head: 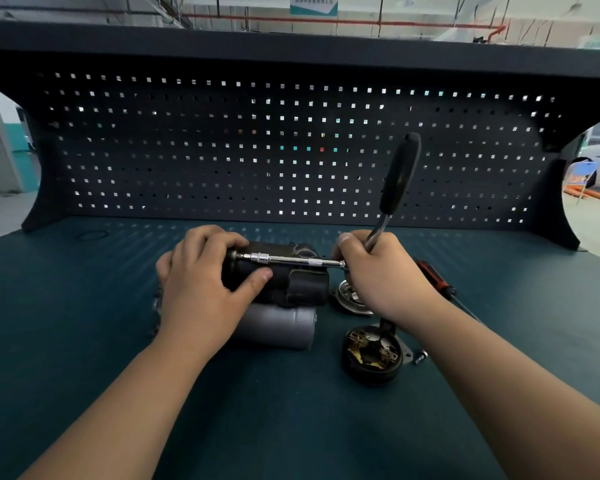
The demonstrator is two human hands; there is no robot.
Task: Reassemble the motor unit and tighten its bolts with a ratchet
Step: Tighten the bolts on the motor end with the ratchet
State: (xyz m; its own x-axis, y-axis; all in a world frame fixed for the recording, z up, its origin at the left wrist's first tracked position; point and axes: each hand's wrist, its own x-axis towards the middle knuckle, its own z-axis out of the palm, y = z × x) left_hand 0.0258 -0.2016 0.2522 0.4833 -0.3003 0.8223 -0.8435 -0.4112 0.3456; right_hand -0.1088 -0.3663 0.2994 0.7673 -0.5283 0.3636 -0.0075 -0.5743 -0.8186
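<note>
Benchtop [291, 410] bears motor unit [291, 284] inside left grip [201, 285], ratchet [399, 174] inside right grip [378, 271].

The right hand [378, 271] hides the ratchet [397, 178] head.

Deep teal worktop [84, 341]; charcoal pegboard [187, 161] patterned with a regular grid of small square holes. The ratchet [399, 174] is two-toned, with a black grip and a chrome shaft. The motor housing [291, 282] is black, the cylindrical casing [278, 327] plain grey, and the screwdriver [433, 275] handle orange and black.

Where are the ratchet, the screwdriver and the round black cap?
ratchet [400, 174]: head view, black handle grip.
screwdriver [435, 277]: head view, red-and-black handle.
round black cap [371, 355]: head view, open inner face.
</note>
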